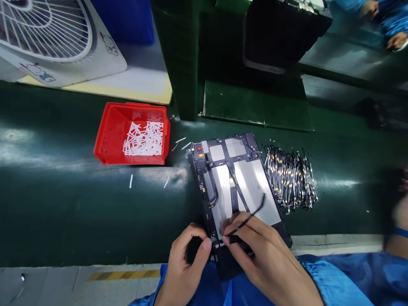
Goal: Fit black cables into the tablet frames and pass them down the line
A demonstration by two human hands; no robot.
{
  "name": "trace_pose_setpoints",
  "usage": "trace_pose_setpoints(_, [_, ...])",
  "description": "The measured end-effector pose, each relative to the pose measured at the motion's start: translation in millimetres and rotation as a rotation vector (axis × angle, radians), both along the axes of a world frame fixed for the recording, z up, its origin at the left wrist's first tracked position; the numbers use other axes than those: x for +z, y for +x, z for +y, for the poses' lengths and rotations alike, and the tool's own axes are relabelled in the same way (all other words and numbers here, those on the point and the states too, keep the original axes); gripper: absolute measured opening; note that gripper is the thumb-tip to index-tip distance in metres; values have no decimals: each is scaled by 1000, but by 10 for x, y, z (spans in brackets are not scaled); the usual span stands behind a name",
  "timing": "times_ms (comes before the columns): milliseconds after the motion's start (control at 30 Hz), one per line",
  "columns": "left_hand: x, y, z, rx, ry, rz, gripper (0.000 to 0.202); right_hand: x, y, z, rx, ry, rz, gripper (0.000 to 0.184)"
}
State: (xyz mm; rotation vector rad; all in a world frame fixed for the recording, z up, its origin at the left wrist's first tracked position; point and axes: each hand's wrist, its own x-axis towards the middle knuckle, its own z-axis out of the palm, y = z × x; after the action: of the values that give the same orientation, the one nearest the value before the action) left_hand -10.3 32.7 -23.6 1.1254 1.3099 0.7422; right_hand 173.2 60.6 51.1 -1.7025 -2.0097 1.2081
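An opened tablet [258, 187] lies tilted at the table's front edge, its silver battery cells and black inner frame facing up. My left hand [188, 259] is at its lower left edge, thumb and forefinger curled close together on the rim. Between the thumb and fingers of my right hand [267, 250] is a thin black flex cable [255, 212]. Its bent free end sticks up over the battery, while the other end is near the tablet's lower left edge. My fingers partly hide that spot. A heap of similar flex cables [290, 178] lies right of the tablet.
A red bin [105, 140] of white strips [145, 138] stands to the left, with several loose strips [131, 181] on the green table [79, 212]. Behind are a white fan [108, 63], a green post [181, 63] and a black box [274, 38]. Another person's hands [397, 40] show top right.
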Motion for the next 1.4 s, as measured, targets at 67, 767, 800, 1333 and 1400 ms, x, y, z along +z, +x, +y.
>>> trace_pose_setpoints(67, [5,-3,1,-11,6,8,17,2,-26,-1,20,18,-31,16])
trace_pose_setpoints(767, [66,14,-13,-21,41,91,15,-27,-91,-52,-64,42,-5,23])
trace_pose_setpoints(800, [66,13,-14,-19,46,91,15,-30,-94,-52,-64,45,-2,23])
trace_pose_setpoints(1333, [85,-18,110,-154,162,171,18,-83,-113,-66,-104,109,46,16])
trace_pose_setpoints(1400, [72,-53,161,-186,117,127,20,-78,-102,-65,-88,122,32,15])
